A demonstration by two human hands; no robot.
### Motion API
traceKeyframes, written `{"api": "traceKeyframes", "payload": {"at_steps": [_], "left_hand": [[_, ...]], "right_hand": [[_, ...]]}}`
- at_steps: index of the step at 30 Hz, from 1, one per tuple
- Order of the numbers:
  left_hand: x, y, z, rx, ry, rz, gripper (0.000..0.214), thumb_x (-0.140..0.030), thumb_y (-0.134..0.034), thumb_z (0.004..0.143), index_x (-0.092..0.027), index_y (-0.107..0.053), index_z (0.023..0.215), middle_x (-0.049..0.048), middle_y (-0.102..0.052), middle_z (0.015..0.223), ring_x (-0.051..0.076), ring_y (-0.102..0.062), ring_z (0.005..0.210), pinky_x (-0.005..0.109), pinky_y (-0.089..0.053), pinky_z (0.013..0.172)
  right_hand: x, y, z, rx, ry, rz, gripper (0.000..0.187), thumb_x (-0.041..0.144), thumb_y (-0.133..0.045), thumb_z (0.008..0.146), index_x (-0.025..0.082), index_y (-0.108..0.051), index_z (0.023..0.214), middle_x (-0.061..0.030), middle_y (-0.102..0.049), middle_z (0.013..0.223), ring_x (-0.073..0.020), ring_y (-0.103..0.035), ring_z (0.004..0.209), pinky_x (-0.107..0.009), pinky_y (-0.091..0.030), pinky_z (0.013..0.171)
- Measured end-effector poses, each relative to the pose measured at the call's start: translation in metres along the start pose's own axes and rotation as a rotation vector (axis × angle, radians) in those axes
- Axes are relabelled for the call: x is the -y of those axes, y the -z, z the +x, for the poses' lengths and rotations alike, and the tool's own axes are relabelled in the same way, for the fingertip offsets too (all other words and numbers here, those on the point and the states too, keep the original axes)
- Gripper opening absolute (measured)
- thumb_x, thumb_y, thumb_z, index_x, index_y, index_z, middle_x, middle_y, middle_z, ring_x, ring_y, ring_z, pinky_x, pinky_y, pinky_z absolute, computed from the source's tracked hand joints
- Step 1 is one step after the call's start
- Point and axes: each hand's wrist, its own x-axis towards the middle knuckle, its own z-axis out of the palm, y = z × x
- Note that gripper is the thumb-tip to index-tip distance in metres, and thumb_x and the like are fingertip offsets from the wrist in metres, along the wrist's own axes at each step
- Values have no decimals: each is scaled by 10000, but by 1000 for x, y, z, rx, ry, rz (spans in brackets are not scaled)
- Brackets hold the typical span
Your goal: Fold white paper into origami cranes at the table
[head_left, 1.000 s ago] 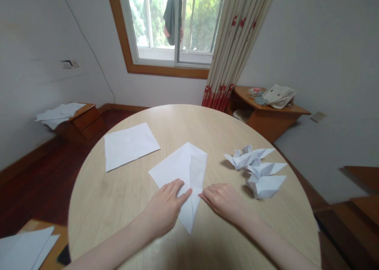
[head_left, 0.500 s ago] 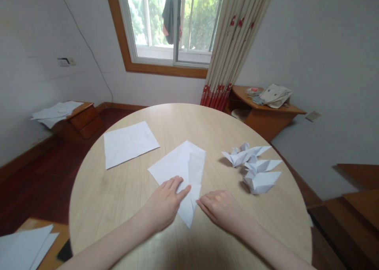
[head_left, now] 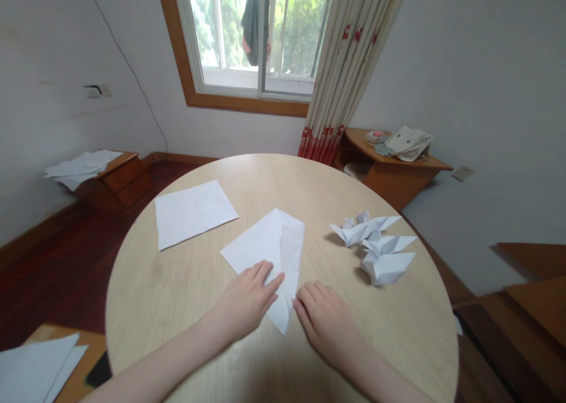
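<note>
A partly folded white sheet of paper [head_left: 259, 244] lies on the round table in front of me, its narrow point toward my body. My left hand [head_left: 249, 297] rests flat on the lower part of the sheet, fingers stretched and holding it down. At the lower right edge, my right hand [head_left: 325, 314] is closed, its fingers curled and pressed together, with thumb and fingertips at the paper's edge. The exact grip there is partly hidden. A folded flap runs along the sheet's right side, and a small slit shows near its bottom point.
Several folded paper birds [head_left: 375, 247] stand at the right of the round table [head_left: 177, 291]. Another flat white sheet [head_left: 194, 214] lies at the left. More paper [head_left: 35, 367] sits on a lower surface at bottom left, beside a dark object [head_left: 99, 372].
My right hand has shifted slightly left and its knuckles have turned, the fingers staying by the paper's edge. My left hand stays on the sheet. The whole view has moved a little.
</note>
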Motion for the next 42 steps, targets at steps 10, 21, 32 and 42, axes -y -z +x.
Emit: {"api": "traceKeyframes", "payload": {"at_steps": [10, 21, 32, 42], "left_hand": [[-14, 7, 5, 90, 88, 178, 334, -217, -451, 961, -168, -469, 1292, 114, -567, 1141, 253, -552, 968, 367, -505, 776], [-16, 5, 5, 47, 90, 150, 341, -188, -485, 940, -143, -465, 1278, 126, -568, 1105, 264, -550, 933, 376, -501, 736], [-17, 8, 5, 83, 104, 165, 361, -200, -496, 940, -131, -464, 1293, 130, -565, 1127, 273, -547, 940, 379, -496, 739], [-11, 7, 4, 42, 78, 122, 304, -247, -449, 957, -160, -487, 1247, 128, -554, 1124, 263, -525, 937, 374, -492, 747]], "right_hand": [[-11, -4, -12, 71, 34, 229, 473, 43, -352, 892, 181, -519, 1313, -113, -574, 1322, -225, -499, 1222, -439, -422, 975], [-15, -5, -21, 237, 124, 109, 665, 15, -337, 846, 186, -236, 1480, -96, -373, 1489, -221, -270, 1399, -541, -302, 1065], [6, -8, -37, 185, 113, -48, 642, 184, -470, 836, 61, -290, 1440, -174, -332, 1496, -313, -252, 1395, -580, -307, 1026], [6, -13, -44, 130, 68, -9, 569, 175, -397, 888, 140, -312, 1449, -134, -404, 1464, -276, -347, 1357, -522, -354, 1013]]}}
